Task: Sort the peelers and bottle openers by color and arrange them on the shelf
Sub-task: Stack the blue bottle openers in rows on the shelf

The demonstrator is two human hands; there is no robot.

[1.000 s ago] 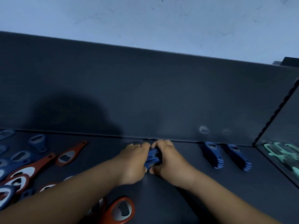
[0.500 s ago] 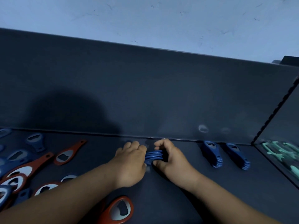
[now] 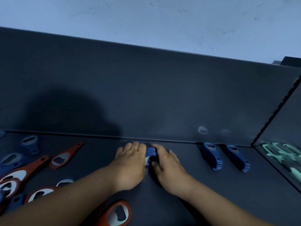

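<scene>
Shelf [image 3: 187, 201]: dark and flat, with a dark back panel [image 3: 146, 95] standing along its rear edge. A pale wall [image 3: 146, 17] shows above the panel.

Held stack of blue bottle openers [image 3: 151, 152]: several stood on edge and packed side by side. It sits mid-shelf, just in front of the rear edge, between the two hands.

Left hand [image 3: 130, 167]: knuckles up, fingers pressed together and curled down. It holds the left face of the held stack. The thumb is hidden.

Right hand [image 3: 169, 168]: forefinger laid along the far right of the held stack, thumb at its near end, pinching it from that side.

Second blue stack [image 3: 211, 156]: on edge, its far end at the rear edge. It stands well to the right of the hands.

Third blue stack [image 3: 236, 158]: same posture, just beside the second, near the right rear corner.

Divider [image 3: 276, 110]: an upright panel that closes the shelf's right edge.

Teal pieces [image 3: 283, 154]: lie in the compartment beyond the divider. They are too blurred to tell peelers from openers.

Loose red bottle openers: two long-handled ones [image 3: 66, 154] [image 3: 24, 170] lie flat toward the left edge. A round one [image 3: 118, 212] lies at the front edge, under the left forearm.

Loose blue bottle openers [image 3: 31, 142] [image 3: 11, 159]: lie flat near the left rear corner, mixed with the red ones. More of both colours are partly cut off at the left edge.
</scene>
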